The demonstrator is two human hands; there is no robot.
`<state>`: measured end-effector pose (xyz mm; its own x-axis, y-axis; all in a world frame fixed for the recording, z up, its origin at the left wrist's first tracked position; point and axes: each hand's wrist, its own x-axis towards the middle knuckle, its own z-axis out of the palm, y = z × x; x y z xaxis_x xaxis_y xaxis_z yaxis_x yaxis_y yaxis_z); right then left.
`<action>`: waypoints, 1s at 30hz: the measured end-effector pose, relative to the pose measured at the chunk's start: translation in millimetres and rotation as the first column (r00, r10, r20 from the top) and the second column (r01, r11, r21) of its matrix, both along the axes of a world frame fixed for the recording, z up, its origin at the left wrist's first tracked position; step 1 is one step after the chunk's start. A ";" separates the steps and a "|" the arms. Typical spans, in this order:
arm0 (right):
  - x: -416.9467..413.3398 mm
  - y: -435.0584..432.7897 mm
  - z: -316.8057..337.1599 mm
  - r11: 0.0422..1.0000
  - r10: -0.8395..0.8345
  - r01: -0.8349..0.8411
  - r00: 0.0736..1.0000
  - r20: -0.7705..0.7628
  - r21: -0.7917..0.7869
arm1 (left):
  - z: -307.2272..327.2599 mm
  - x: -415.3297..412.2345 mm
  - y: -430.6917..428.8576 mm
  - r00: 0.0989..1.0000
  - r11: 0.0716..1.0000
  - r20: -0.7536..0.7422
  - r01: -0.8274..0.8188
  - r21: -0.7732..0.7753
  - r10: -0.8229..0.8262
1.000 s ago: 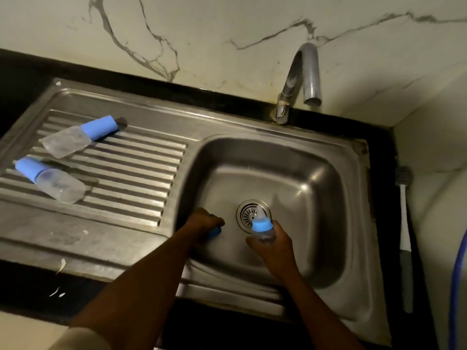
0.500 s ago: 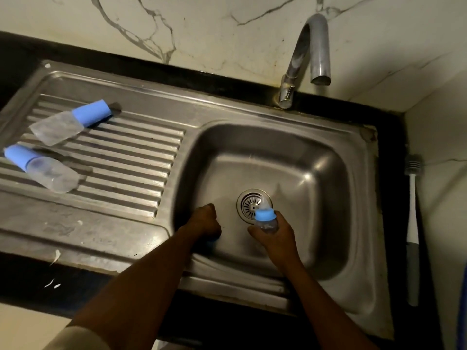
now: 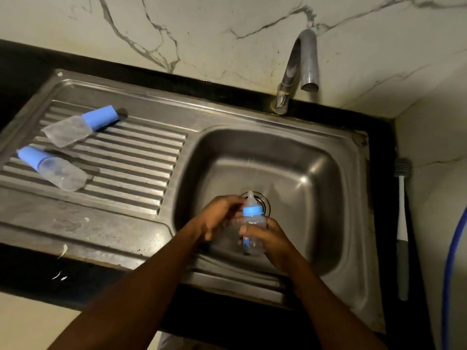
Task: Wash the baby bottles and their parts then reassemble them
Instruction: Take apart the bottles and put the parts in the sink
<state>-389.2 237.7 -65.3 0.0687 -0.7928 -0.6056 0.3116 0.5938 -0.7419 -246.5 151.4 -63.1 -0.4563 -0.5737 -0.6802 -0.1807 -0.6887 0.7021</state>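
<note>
My right hand [image 3: 267, 238] grips a clear baby bottle [image 3: 254, 223] by its body, upright over the sink basin [image 3: 316, 198]. The bottle carries a blue collar and a clear nipple on top. My left hand [image 3: 219, 215] is at the bottle's left side, its fingers curled at the collar and nipple; the hand is blurred. A bit of a small blue part [image 3: 206, 245] shows on the basin floor under my left wrist. Two more capped bottles lie on the ribbed drainboard: one at the back [image 3: 75, 128], one nearer the left edge [image 3: 54, 169].
A curved steel tap [image 3: 303, 61] stands behind the basin, with no water running. The drain [image 3: 264, 202] sits just behind the held bottle. A white and grey bottle brush [image 3: 401, 223] lies on the black counter at right, beside a blue hose [image 3: 452, 261].
My left hand has left the blue part on the basin floor and moved right to the bottle's collar. My right hand has lifted the bottle higher.
</note>
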 end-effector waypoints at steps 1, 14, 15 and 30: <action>1.9 -1.4 5.0 1.000 0.006 -0.006 0.995 0.100 0.003 | 11.3 -1.4 4.0 0.979 0.984 -0.202 0.025 0.176 0.012; 3.6 -11.2 15.2 0.996 0.016 -0.034 0.979 -0.203 -0.085 | 30.7 -5.9 14.9 0.941 0.986 -0.306 -0.164 -0.041 0.144; 6.4 -12.8 12.8 0.987 -0.014 -0.053 0.914 -0.405 -0.154 | 34.6 -10.5 16.7 0.960 0.970 -0.219 -0.206 -0.129 0.175; -3.3 -15.4 31.0 0.985 0.122 -0.136 0.983 -0.139 -0.101 | 44.9 -4.5 2.0 0.911 0.978 -0.361 -0.167 0.123 0.201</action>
